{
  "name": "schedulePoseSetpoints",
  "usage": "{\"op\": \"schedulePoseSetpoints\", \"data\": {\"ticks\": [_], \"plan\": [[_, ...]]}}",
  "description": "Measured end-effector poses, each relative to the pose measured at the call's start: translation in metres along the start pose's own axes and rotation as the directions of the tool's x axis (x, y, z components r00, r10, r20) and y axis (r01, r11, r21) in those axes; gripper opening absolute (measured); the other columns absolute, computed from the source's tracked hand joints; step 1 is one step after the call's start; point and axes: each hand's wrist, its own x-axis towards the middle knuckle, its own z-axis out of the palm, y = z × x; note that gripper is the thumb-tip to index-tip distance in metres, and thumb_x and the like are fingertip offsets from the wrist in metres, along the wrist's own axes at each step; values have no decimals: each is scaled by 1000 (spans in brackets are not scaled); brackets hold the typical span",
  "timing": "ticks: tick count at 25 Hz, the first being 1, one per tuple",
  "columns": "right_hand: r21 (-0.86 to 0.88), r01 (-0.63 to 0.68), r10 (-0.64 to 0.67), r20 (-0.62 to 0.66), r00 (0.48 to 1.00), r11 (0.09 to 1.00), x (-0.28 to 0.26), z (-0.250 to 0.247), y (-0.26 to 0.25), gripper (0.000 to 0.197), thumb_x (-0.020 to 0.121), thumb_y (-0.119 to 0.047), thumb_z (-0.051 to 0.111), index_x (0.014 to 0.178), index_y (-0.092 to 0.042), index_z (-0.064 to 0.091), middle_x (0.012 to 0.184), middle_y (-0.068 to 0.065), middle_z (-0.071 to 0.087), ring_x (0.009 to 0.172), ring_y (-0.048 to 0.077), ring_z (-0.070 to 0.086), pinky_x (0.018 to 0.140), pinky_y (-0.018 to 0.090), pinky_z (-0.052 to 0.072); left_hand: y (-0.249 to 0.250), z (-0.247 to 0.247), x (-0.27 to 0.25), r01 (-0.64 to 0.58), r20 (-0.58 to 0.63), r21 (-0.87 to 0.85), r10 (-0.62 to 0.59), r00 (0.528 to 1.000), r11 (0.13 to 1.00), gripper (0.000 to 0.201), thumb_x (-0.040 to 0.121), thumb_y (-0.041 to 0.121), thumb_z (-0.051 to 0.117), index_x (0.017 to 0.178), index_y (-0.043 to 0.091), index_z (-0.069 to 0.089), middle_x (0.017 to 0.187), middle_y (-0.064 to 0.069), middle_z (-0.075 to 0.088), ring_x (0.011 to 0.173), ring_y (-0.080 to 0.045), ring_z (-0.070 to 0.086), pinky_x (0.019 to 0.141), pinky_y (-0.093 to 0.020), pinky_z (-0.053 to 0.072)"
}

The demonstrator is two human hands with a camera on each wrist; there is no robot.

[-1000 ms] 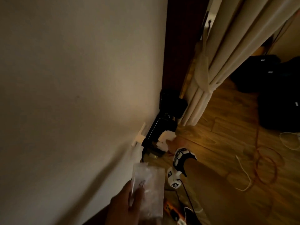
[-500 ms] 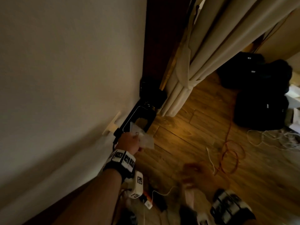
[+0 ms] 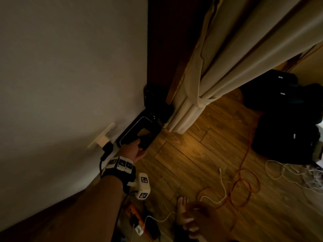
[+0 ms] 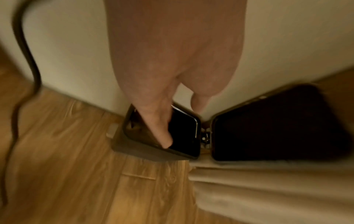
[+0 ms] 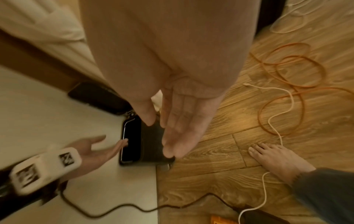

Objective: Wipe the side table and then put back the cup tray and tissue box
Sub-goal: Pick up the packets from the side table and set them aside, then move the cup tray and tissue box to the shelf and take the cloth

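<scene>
The side table, cup tray and tissue box are in none of the views. A small black bin stands on the floor against the wall, its lid flipped up. My left hand reaches into the bin's mouth with straight fingers and holds nothing that I can see. The right wrist view also shows that left hand touching the bin rim. My right hand hangs open and empty, palm showing, above the bin; in the head view it is a blur at the bottom.
A tied cream curtain hangs right of the bin. Black bags sit at the far right. An orange cable and a white cable loop over the wooden floor. A bare foot stands nearby. A wall socket is left of the bin.
The pale crumpled thing my left hand held over the bin is gone from it; the hand now reaches into the bin empty. My right hand has drawn back low and stayed open.
</scene>
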Motion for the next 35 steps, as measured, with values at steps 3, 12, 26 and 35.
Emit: {"op": "schedulePoseSetpoints", "data": {"ticks": [3,12,26,35], "plan": [[-68,-21,27,90,996,997,-12,12,-28,11,103,-22,72,109,-13,73,84,11,76,66,24,75,53,34,61,4,-28,-48,-82,111,228,57,992,970,49,108,30,65,137,-9,67,128,-30,76,112,-38,76,94,-49,62],[-738,368,-106,378,920,565,-166,44,-158,27,107,-29,65,97,-7,78,114,18,81,116,37,78,101,47,62,6,-175,-347,-270,146,769,253,956,579,44,107,47,62,141,20,71,145,-4,71,134,-25,66,105,-29,50],[-680,575,25,636,771,-455,-306,291,-158,41,104,-46,72,90,-9,81,106,12,82,105,27,77,84,31,54,-290,-347,-562,-115,-505,-36,81,859,993,56,96,50,77,141,17,70,139,-1,76,122,-15,71,101,-26,56],[-322,620,219,739,637,-716,-457,520,-6,36,103,-43,73,115,-11,85,119,9,84,111,24,79,100,38,65,-495,-414,-627,-229,-672,-495,-202,712,838,22,95,44,80,108,29,71,120,2,78,121,-18,73,100,-26,51]]}}
